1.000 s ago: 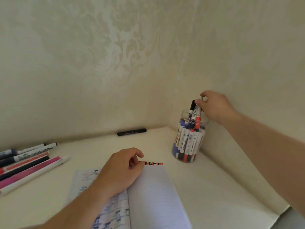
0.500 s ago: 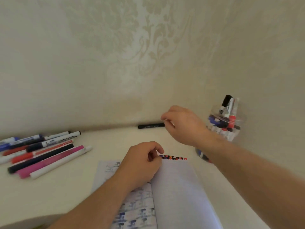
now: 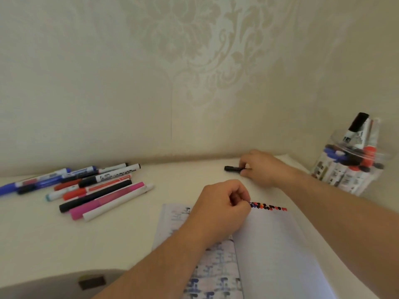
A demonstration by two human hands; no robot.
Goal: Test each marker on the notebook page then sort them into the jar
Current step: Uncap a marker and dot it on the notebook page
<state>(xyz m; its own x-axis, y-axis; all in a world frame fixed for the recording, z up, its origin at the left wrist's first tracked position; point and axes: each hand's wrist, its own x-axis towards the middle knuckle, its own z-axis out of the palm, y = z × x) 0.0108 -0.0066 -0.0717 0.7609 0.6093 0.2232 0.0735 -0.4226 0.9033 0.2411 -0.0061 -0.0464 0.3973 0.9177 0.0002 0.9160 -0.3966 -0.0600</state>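
Fingers of the right hand (image 3: 264, 168) are closing round the black marker (image 3: 234, 168) lying by the wall at centre right of the head view; thumb and fingertips curl onto its near end, pinching it, though it still looks flat on the desk (image 3: 151, 234). A second ago that hand was up at the jar (image 3: 354, 167), dropping one in; half a second ago it was swinging across. So one marker is sorted and the next is being claimed for testing. The jar, crammed with markers, sits at the right edge now rather than centre, since the head has turned left. The left hand (image 3: 222, 210) stays put, fingers curled, pressing the notebook (image 3: 276, 244) beside the row of test dots (image 3: 268, 206). A pile of markers (image 3: 86, 186) waits at the left.
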